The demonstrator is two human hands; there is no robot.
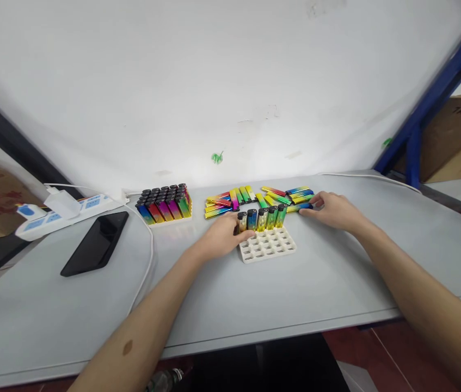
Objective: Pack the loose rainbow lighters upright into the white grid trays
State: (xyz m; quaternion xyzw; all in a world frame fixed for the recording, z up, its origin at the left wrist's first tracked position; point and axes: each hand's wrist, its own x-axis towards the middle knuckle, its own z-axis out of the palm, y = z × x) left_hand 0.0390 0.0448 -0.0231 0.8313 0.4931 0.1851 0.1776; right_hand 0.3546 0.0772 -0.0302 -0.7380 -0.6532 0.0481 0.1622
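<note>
A cream grid tray (269, 246) lies on the grey table, with several rainbow lighters (265, 216) standing upright in its back row. My left hand (224, 235) rests at the tray's left edge, fingers curled against the leftmost lighter. My right hand (332, 210) reaches into a loose pile of rainbow lighters (254, 197) behind the tray, its fingers closed on a bluish lighter (304, 207) at the pile's right end.
A full tray of upright lighters (165, 204) stands at the back left. A black phone (96, 242) lies left of it, beside a white power strip (65, 209) with a cable (146, 261) running forward. A blue shelf frame (430, 103) and cardboard boxes stand at the right.
</note>
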